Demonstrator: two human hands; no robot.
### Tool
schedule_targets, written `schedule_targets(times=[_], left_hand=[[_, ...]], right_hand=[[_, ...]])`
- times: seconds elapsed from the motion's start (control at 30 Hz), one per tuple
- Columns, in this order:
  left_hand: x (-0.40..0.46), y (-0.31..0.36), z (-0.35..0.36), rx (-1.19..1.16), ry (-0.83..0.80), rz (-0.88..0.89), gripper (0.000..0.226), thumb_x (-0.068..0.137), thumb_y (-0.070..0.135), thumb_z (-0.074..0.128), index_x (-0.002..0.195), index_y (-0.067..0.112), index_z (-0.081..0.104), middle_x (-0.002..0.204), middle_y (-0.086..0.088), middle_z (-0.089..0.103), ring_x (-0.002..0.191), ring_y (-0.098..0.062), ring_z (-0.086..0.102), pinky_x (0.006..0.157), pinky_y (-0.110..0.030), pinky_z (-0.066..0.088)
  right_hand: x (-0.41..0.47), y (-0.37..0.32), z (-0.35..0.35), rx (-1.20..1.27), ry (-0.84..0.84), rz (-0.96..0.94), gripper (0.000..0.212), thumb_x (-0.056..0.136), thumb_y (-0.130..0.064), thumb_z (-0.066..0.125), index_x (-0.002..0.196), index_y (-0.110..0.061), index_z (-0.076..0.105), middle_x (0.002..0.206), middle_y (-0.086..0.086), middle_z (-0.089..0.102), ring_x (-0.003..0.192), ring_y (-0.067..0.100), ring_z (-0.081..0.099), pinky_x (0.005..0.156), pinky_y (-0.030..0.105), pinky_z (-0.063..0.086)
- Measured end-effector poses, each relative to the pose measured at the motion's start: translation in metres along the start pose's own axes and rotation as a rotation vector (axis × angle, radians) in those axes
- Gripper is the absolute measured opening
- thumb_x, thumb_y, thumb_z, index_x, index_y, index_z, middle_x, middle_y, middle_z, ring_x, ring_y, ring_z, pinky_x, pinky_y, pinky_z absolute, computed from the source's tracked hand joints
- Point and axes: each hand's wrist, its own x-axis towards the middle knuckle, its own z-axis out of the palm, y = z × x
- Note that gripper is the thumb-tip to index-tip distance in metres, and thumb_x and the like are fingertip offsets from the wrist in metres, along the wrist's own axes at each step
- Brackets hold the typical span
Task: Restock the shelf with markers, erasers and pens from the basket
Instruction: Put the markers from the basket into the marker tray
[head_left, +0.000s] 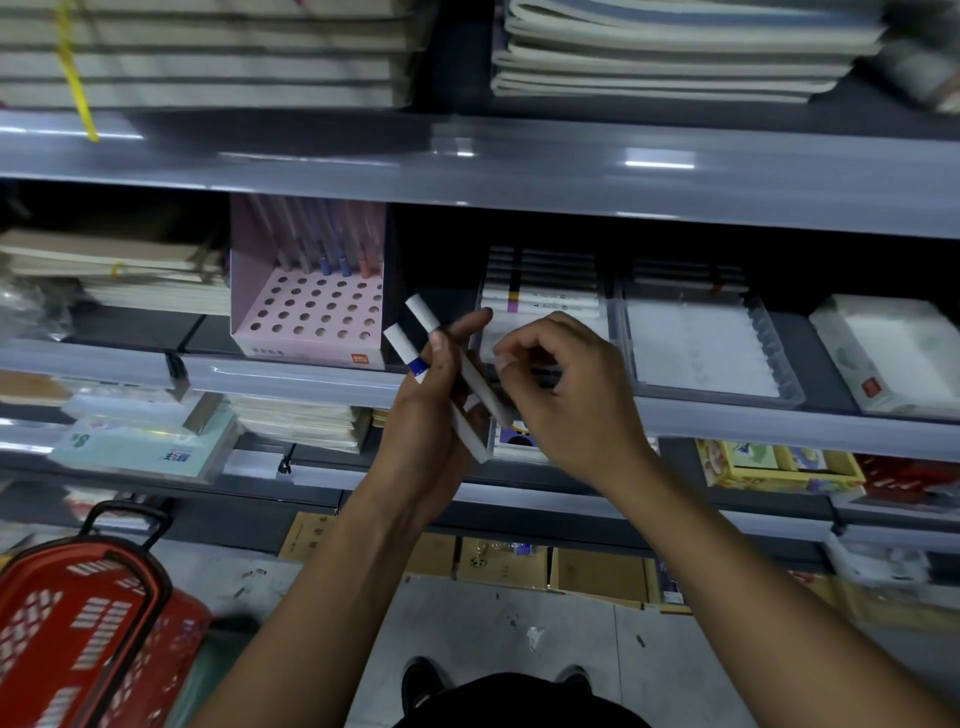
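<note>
My left hand (431, 410) grips two white markers (402, 343), their caps pointing up and left; one has a blue band. My right hand (566, 395) is curled just to the right of them, its fingertips pinched near the lower part of a marker, in front of a clear tray (613, 332). That tray on the middle shelf (291, 379) holds rows of white markers (545, 299). The red basket (88, 613) stands on the floor at the lower left; its contents are hidden.
A pink pen display box (311, 317) with several pens stands left of the tray. A second clear tray (701, 343) and a white box (893, 348) sit to the right. Notebook stacks fill the shelf above. Cardboard boxes (519, 566) line the floor.
</note>
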Motion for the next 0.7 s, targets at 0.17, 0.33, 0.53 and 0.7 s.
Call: schedule_targets(times=[0.17, 0.33, 0.53, 0.7], left_hand=[[0.0, -0.003, -0.001, -0.002, -0.037, -0.012, 0.049, 0.107, 0.048, 0.042, 0.147, 0.025, 0.058, 0.137, -0.019, 0.066, 0.133, -0.033, 0.061, 0.105, -0.042, 0.052], [0.0, -0.004, -0.003, 0.067, 0.015, 0.0, 0.041, 0.11, 0.041, 0.043, 0.14, 0.021, 0.062, 0.123, -0.016, 0.074, 0.114, -0.027, 0.072, 0.089, -0.036, 0.06], [0.007, -0.014, -0.016, 0.583, 0.401, 0.096, 0.023, 0.108, 0.022, 0.054, 0.107, 0.023, 0.076, 0.062, 0.011, 0.053, 0.05, -0.004, 0.044, 0.047, -0.021, 0.037], [0.006, -0.017, -0.021, 0.946, 0.389, 0.169, 0.025, 0.102, 0.01, 0.06, 0.115, 0.021, 0.078, 0.1, 0.008, 0.076, 0.089, 0.004, 0.066, 0.075, -0.013, 0.048]], right_hand=[[-0.003, -0.01, 0.008, -0.031, -0.129, 0.038, 0.018, 0.096, -0.031, 0.07, 0.109, -0.018, 0.071, 0.094, -0.007, 0.067, 0.085, 0.008, 0.064, 0.077, 0.032, 0.056], [-0.002, -0.002, 0.009, -0.069, -0.096, 0.087, 0.009, 0.096, -0.031, 0.071, 0.098, -0.023, 0.069, 0.085, -0.011, 0.071, 0.076, 0.006, 0.068, 0.069, 0.035, 0.059], [0.012, 0.016, -0.003, -0.241, -0.061, 0.03, 0.015, 0.1, -0.029, 0.064, 0.099, -0.021, 0.051, 0.087, -0.005, 0.065, 0.073, 0.009, 0.059, 0.061, 0.033, 0.048], [0.026, 0.034, -0.015, -0.328, -0.12, 0.011, 0.018, 0.105, -0.035, 0.054, 0.105, -0.018, 0.052, 0.096, 0.002, 0.065, 0.081, 0.02, 0.059, 0.07, 0.042, 0.05]])
